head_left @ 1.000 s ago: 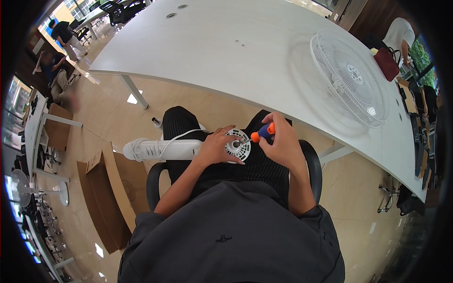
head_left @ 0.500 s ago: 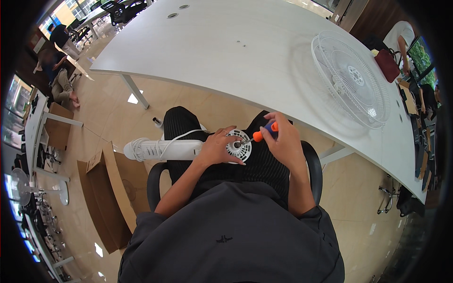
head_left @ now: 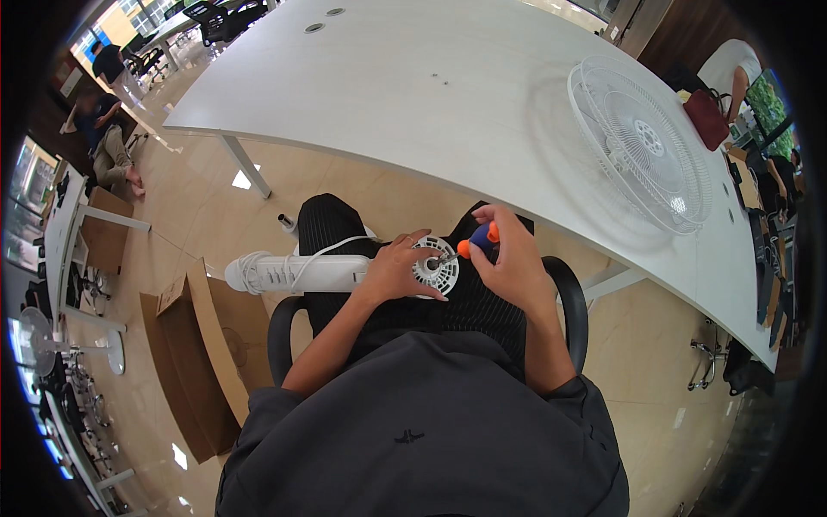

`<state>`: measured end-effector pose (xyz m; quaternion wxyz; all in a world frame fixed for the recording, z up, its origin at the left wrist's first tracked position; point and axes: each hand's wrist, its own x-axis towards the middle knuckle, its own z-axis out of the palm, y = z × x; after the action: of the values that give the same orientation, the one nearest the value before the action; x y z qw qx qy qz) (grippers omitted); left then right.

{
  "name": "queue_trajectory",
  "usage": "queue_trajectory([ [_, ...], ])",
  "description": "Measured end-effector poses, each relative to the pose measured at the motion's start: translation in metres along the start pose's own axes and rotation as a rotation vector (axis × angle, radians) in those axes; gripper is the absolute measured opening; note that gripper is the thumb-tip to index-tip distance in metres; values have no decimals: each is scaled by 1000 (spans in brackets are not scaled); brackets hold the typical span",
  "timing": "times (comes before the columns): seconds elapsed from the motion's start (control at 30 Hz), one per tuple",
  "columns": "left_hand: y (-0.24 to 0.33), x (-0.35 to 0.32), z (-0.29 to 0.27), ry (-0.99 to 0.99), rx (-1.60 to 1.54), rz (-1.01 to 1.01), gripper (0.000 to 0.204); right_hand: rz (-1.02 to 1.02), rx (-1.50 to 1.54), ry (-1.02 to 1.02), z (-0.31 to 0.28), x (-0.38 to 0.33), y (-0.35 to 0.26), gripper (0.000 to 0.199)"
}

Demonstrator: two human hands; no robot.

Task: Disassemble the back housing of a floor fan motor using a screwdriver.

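I sat in a black office chair (head_left: pixel 572 302) with a white plastic fan motor housing (head_left: pixel 345 270) lying across my lap, its long body pointing toward my left and its round vented end (head_left: pixel 441 274) facing up between my hands. My left hand (head_left: pixel 394 269) lay over the housing just beside that vented end, fingers (head_left: pixel 413 244) spread and pressing down on it rather than curled around it. My right hand (head_left: pixel 510 255) was closed around a screwdriver with an orange and blue handle (head_left: pixel 479 241), whose metal tip touched the centre of the vented end. A white cord (head_left: pixel 320 257) ran looped along the housing. Ahead of my knees stood the large white counter (head_left: pixel 405 95), and near its right edge lay a round white wire fan grille (head_left: pixel 644 145), flat on the surface. On the tiled floor to my left stood an open brown cardboard box (head_left: pixel 200 362).
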<state>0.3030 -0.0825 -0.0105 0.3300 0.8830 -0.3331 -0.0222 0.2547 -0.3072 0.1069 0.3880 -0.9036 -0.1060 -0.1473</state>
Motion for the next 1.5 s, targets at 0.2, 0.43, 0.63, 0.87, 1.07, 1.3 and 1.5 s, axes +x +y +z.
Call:
queue_trajectory([
  [0.2,0,-1,0,15,14,21,73,82,245,-123,-8,4,2,37],
  [0.43,2,0,-1,-9,29,-2,74,145,-109,44,-3,1,-3,37],
  [0.63,2,1,-2,-1,25,1,74,91,125,-39,-3,-1,-2,40],
  [0.87,3,0,-2,-8,9,0,78,205,2,-25,-8,1,-5,35],
  [1.07,8,3,-11,-45,-102,-55,87,179,30,-14,-12,2,-4,33],
  [1.3,-5,3,-8,61,-229,44,95,203,81,37,-27,3,-8,32],
  [1.5,-9,5,-8,85,-422,53,77,188,229,224,-57,-3,-17,30],
])
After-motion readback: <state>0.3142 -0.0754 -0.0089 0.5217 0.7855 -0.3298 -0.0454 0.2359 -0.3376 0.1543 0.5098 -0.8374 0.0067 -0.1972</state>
